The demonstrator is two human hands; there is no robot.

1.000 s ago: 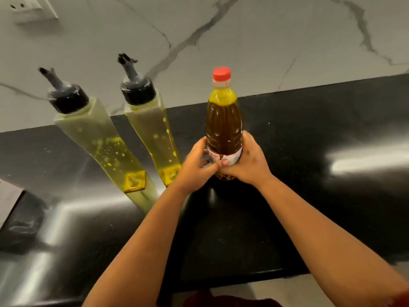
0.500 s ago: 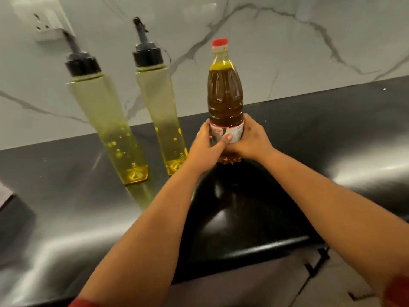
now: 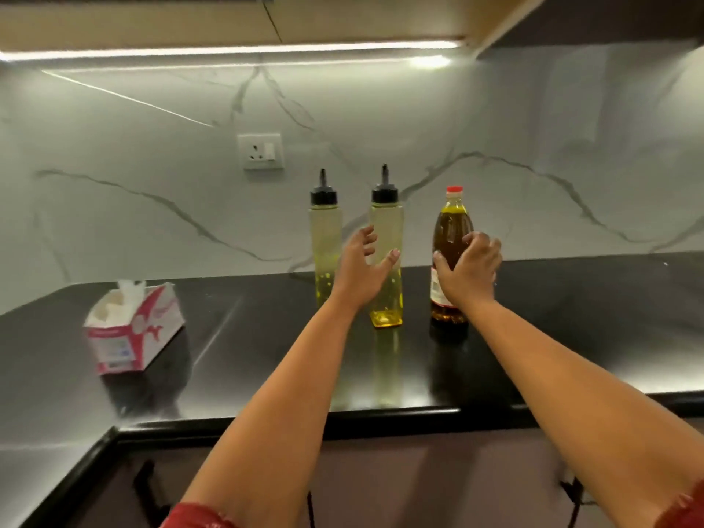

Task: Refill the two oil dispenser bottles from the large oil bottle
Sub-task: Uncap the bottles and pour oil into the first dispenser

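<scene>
**A home kitchen**

A glossy black stone tabletop (image 3: 244, 337) turns a corner at the left beneath a white marble-veined backsplash (image 3: 552, 120). A white wall socket (image 3: 260, 151) sits above it, and a glowing under-cabinet light strip (image 3: 228, 51) lines pale wooden cupboards (image 3: 152, 20).

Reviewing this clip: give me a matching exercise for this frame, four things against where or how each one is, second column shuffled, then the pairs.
Things:
1. large oil bottle
2. tissue box
3. wall socket
4. left hand

States:
A. on the marble wall above the counter
B. open, fingers spread, in front of the two dispenser bottles
C. red cap on, held by the right hand
D. far left on the black counter

Pairs: 1-C, 2-D, 3-A, 4-B
</scene>
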